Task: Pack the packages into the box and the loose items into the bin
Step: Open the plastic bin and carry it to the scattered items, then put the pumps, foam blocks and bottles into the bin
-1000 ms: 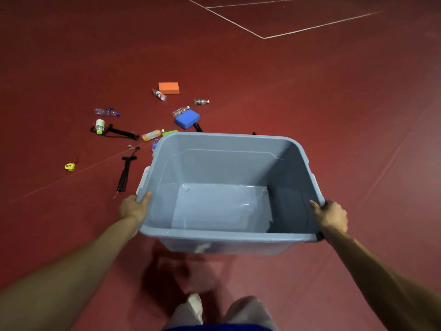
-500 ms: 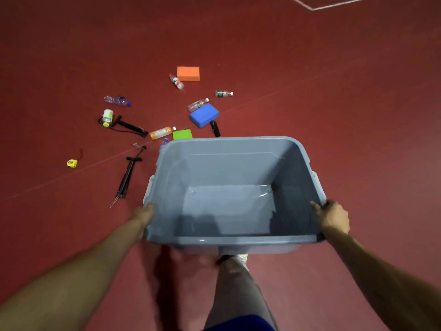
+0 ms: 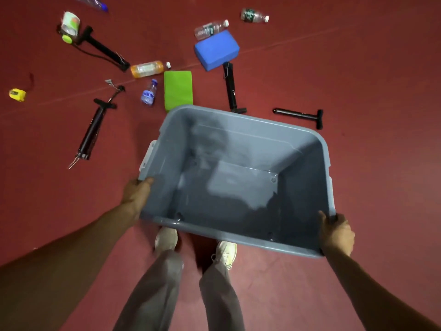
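Note:
I carry an empty grey plastic bin (image 3: 238,237) above the red floor. My left hand (image 3: 136,194) grips its left rim and my right hand (image 3: 335,232) grips its near right corner. Loose items lie on the floor beyond it: a blue block (image 3: 216,50), a green block (image 3: 178,88), an orange-capped bottle (image 3: 148,68), a small clear bottle (image 3: 148,93), two more bottles (image 3: 210,29) (image 3: 254,15), several black hand pumps (image 3: 94,130) (image 3: 299,115) (image 3: 230,88) (image 3: 103,50), and a yellow tape measure (image 3: 17,94).
My two legs and pale shoes (image 3: 165,238) stand under the bin's near edge. A white and green roll (image 3: 69,26) lies at the far left beside a pump. A faint line crosses the red floor (image 3: 381,91).
I have walked forward with the bin. The floor items are now much closer and the orange block has left the view. The bin tilts to the right.

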The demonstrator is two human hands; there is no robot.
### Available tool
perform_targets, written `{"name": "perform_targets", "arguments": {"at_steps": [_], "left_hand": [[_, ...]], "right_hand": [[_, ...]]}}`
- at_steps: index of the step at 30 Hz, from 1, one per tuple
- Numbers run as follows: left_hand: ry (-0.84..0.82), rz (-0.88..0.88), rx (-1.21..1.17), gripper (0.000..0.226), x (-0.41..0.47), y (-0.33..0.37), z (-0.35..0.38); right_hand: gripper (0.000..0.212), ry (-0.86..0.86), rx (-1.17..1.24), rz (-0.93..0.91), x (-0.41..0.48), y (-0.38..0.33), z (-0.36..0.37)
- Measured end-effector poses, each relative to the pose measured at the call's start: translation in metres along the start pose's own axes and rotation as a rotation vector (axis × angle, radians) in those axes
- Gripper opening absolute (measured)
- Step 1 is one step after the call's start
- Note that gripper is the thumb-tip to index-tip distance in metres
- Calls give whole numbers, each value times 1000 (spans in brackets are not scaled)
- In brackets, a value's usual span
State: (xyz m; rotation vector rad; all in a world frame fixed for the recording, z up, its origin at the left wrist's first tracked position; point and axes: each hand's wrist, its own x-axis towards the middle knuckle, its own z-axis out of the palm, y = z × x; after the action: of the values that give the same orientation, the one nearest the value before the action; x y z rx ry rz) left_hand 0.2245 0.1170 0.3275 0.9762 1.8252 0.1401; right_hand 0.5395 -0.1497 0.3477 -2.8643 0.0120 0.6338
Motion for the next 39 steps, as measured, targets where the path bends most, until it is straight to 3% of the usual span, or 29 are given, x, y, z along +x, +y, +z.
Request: {"name": "perform_targets", "arguments": {"at_steps": [5, 10, 14, 17, 20, 27, 35, 39], "left_hand": [[-14, -35, 22, 36, 90, -35, 69], [-17, 39, 43, 31, 135, -77, 120], [-29, 71, 73, 42, 142, -104, 149], [-37, -32, 62, 48, 138, -126, 153], [-118, -155, 114, 45, 126, -137, 142], [-95, -57, 83, 8, 75, -98, 97], [-17, 5, -33, 11, 76, -61, -5], [-47, 50, -67, 16, 88, -67, -71]], "right_hand": [[38, 43, -20, -28, 79, 7, 91], [39, 55, -27, -74, 139, 26, 162], [41, -64, -29, -58, 167, 48, 197], [43, -175, -104, -5, 170, 64, 204], [46, -280, -81, 43, 156, 72, 200], [51, -322, -72, -106, 102, 26, 162], [42, -449, 8, -466, -12, -100, 173], [39, -401, 10, -537, -78, -147, 205]]}}
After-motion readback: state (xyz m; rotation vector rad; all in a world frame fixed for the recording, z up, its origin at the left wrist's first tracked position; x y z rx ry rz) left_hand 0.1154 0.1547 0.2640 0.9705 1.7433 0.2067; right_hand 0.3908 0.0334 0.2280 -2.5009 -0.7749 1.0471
